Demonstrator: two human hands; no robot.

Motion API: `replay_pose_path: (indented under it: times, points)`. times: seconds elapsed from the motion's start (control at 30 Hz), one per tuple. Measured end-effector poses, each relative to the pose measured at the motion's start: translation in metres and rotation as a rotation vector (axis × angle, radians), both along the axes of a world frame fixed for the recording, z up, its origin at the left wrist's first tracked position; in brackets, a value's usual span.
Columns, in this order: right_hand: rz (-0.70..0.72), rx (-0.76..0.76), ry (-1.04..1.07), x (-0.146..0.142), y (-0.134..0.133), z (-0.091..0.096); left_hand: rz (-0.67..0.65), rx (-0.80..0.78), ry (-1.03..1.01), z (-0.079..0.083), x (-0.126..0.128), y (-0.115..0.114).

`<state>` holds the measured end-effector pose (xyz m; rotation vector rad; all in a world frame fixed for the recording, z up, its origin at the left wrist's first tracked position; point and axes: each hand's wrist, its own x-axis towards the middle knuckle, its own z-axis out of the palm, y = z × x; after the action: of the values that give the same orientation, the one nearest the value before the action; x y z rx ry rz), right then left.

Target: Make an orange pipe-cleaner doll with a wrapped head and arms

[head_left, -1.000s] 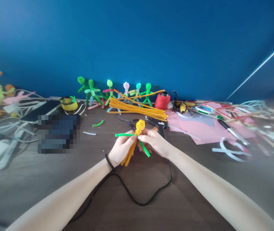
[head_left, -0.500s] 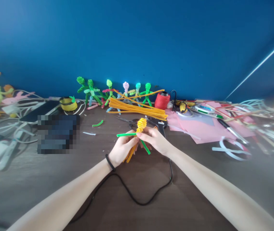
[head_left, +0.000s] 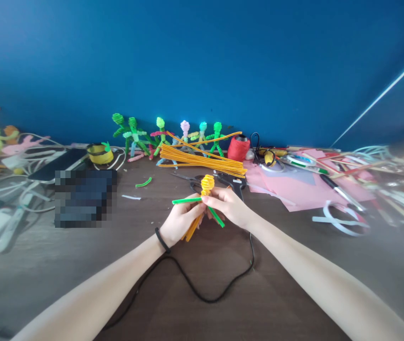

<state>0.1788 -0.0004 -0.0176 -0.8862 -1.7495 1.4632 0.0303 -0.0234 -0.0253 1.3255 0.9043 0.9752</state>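
Observation:
Between my two hands, above the table, is a pipe cleaner figure [head_left: 207,183] with a coiled yellow head and orange stems hanging below. My left hand [head_left: 181,218] is closed, thumb and fingers pinching the figure below its head. A green pipe cleaner [head_left: 186,201] crosses the figure there; one end sticks out left over my left fingers, the other slants down to the right. From the other side, my right hand [head_left: 230,207] pinches at the same crossing with thumb and forefinger. The exact point of contact is hidden by the fingertips.
Behind my hands lie a bundle of orange pipe cleaners [head_left: 202,160], scissors [head_left: 195,183] and a black glue gun [head_left: 235,183]. Several finished figures [head_left: 217,137] lean on the blue wall. Pink paper [head_left: 294,189] lies right; a blurred-out dark object [head_left: 86,198] lies left. A black cord [head_left: 209,300] loops in front.
The lower green end has swung slightly to the right. The yellow head has tilted a little leftward. Both hands keep nearly the same place and grip.

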Motion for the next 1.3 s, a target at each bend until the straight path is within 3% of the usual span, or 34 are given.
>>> replay_pose_path:
  times: [0.37,0.67,0.93,1.3]
  points:
    - [-0.004,0.034,0.008,-0.0014,-0.0013,0.0040,0.007,-0.001,0.005,0.0001,-0.0005,-0.0002]
    - [0.004,-0.040,0.047,-0.0016,0.0016,-0.0038,0.016,-0.062,-0.089,0.0030,0.0011,0.0015]
    - [-0.020,-0.036,0.078,-0.0027,0.0001,0.0002,0.090,-0.066,-0.024,0.0030,-0.0009,0.0038]
    - [-0.087,0.012,0.027,-0.0036,-0.0024,0.0032,0.081,-0.115,0.008,0.0046,0.0005,0.0042]
